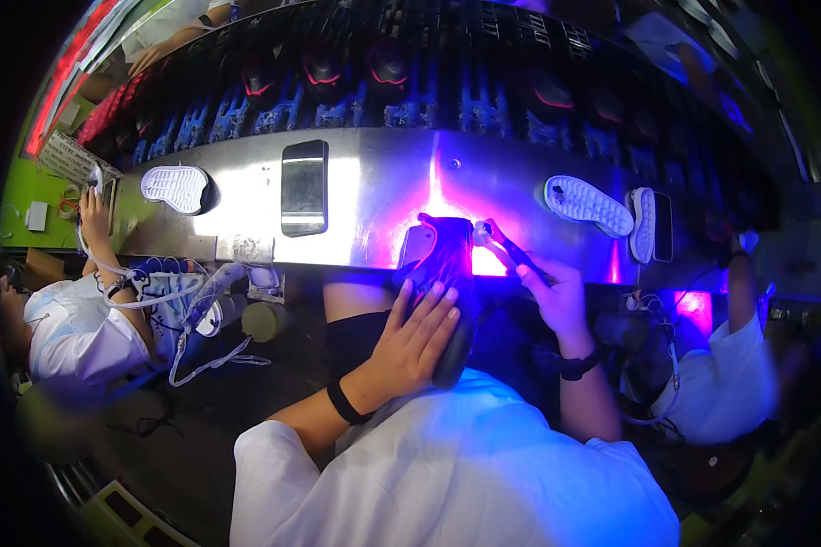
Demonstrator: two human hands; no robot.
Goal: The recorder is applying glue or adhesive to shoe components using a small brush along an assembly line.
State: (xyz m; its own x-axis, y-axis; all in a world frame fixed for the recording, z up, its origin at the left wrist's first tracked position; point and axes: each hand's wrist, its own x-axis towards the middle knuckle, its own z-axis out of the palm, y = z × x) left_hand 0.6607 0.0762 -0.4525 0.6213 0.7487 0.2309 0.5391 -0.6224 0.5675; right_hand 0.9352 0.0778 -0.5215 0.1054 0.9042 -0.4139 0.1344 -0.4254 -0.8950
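Observation:
A dark shoe (453, 273) with a reddish glow along its edge stands over my lap at the bench's front edge. Across its near side lies my left hand (418, 339), fingers close together, holding it steady. In my right hand (559, 296) is a slim dark-handled tool (511, 248) with a pale tip. That tip is beside the shoe's far end; whether they touch I cannot tell. The shoe's underside is hidden, and magenta light washes over this spot.
On the metal bench (383, 173) lie a pale sole (175, 188), a black phone (305, 189), two more soles (589, 206) (643, 225) and another phone (663, 228). Behind runs a dark rack with shoes (388, 66). Co-workers sit left (91, 319) and right (721, 383); white hoses (187, 342) hang left.

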